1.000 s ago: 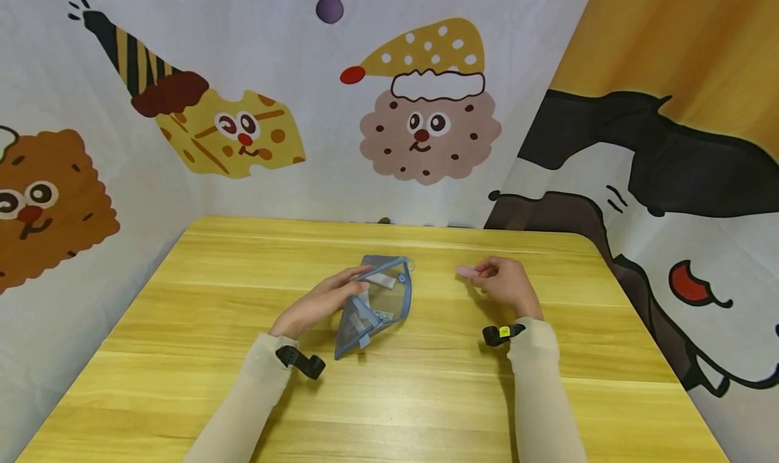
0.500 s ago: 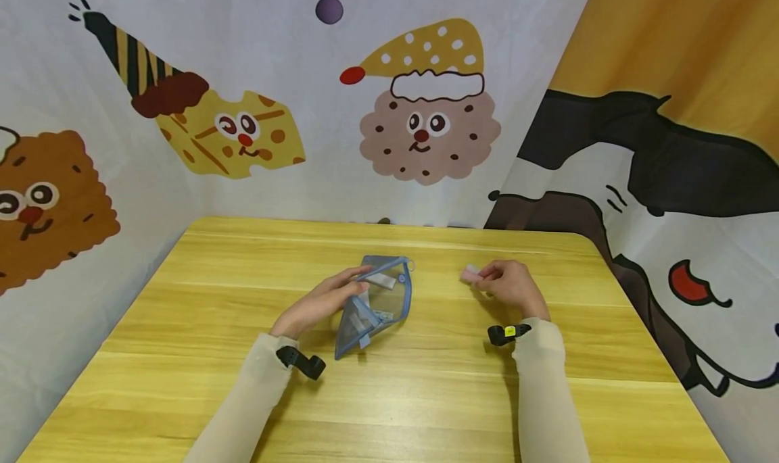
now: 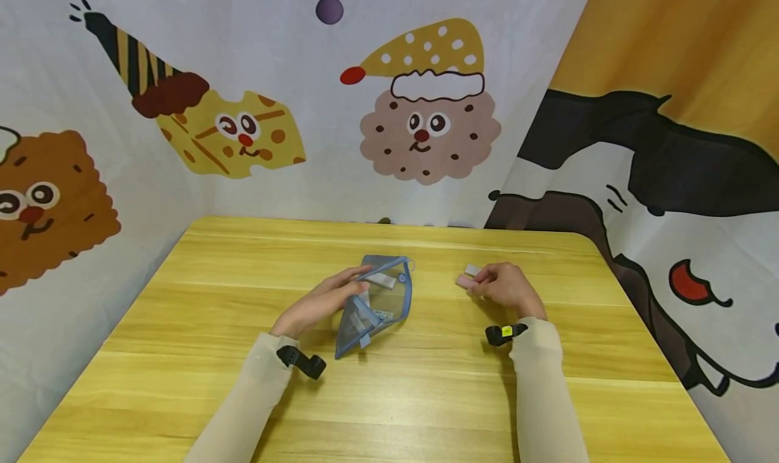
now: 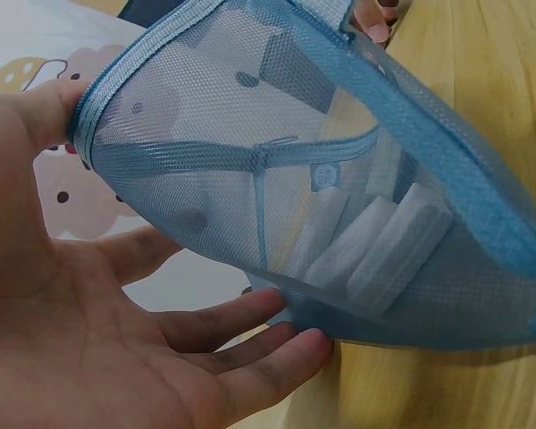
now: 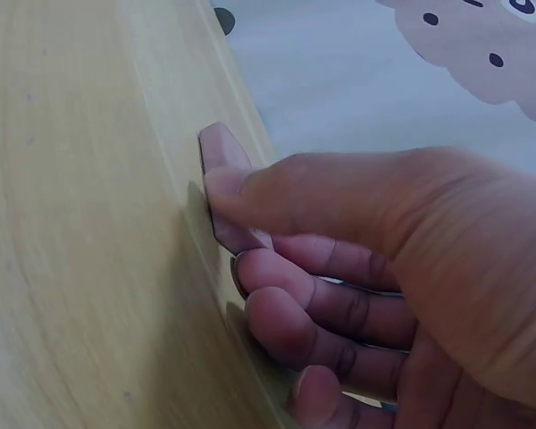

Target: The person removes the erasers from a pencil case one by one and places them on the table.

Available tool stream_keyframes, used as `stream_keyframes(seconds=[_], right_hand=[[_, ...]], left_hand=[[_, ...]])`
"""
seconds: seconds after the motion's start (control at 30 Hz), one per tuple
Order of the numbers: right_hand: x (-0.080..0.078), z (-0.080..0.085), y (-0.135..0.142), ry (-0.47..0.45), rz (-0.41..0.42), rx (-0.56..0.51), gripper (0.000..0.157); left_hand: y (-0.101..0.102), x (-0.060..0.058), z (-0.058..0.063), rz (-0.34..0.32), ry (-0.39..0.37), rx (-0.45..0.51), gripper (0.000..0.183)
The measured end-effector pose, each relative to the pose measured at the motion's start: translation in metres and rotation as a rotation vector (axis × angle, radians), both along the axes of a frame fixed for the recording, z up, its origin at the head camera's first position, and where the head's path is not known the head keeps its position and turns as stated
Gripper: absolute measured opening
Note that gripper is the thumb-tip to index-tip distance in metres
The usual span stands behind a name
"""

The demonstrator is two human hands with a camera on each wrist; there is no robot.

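Observation:
My left hand (image 3: 319,302) holds a blue mesh zip pouch (image 3: 398,301) by its rim, and the pouch's mouth gapes. In the left wrist view the fingers (image 4: 277,366) lie against the underside of the pouch. Several whitish blocks (image 4: 397,250) show inside through the mesh. Off to the right, my right hand (image 3: 508,288) pinches a small pink block (image 3: 466,282) with bevelled ends, low over the table. A light grey piece (image 3: 472,270) shows beside it; I cannot tell whether the two are joined. The right thumb covers part of the pink block (image 5: 223,147).
Both hands are over a wood-grain table (image 3: 389,395). Behind the table's far edge hangs a white cloth (image 3: 328,192) printed with cartoon biscuits. A black strap camera sits on each wrist.
The right hand has moved slightly right, then a little back left, turning the pink block. The light grey piece has come into view beside it. Left hand and pouch look unchanged.

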State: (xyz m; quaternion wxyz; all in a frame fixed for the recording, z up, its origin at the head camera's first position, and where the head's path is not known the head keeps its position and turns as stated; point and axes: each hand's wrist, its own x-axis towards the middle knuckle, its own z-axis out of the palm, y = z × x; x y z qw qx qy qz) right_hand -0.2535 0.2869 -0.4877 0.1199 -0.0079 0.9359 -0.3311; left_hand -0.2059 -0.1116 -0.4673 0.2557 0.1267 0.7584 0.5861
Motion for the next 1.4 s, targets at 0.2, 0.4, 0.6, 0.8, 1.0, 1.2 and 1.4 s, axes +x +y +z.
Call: stream_keyframes(seconds=[0.2,0.4,0.6,0.8,1.0,1.2,1.4], right_hand=[[0.000,0.002,0.000,0.004,-0.011,-0.004,0.040],[0.001,0.004,-0.002,0.007,-0.032,0.014,0.055],[0.002,0.005,-0.007,0.001,-0.035,-0.109,0.048],[-0.001,0.003,-0.022,0.037,0.054,-0.236,0.038],[-0.002,0.002,-0.035,0.045,0.108,-0.205,0.039],[-0.003,-0.001,-0.046,0.041,0.147,-0.212,0.038],[-0.002,-0.003,-0.058,0.023,0.189,-0.241,0.035]], left_hand=[[0.000,0.000,-0.001,-0.002,0.001,-0.001,0.063],[0.000,0.000,-0.001,-0.001,-0.003,-0.001,0.063],[0.000,0.000,-0.001,-0.003,-0.004,0.001,0.063],[-0.001,0.000,-0.002,-0.007,0.001,0.007,0.064],[-0.001,-0.001,-0.002,-0.011,0.003,0.008,0.064],[-0.001,-0.001,-0.003,-0.012,0.006,-0.001,0.065],[-0.002,-0.001,-0.003,-0.010,0.003,0.000,0.064]])
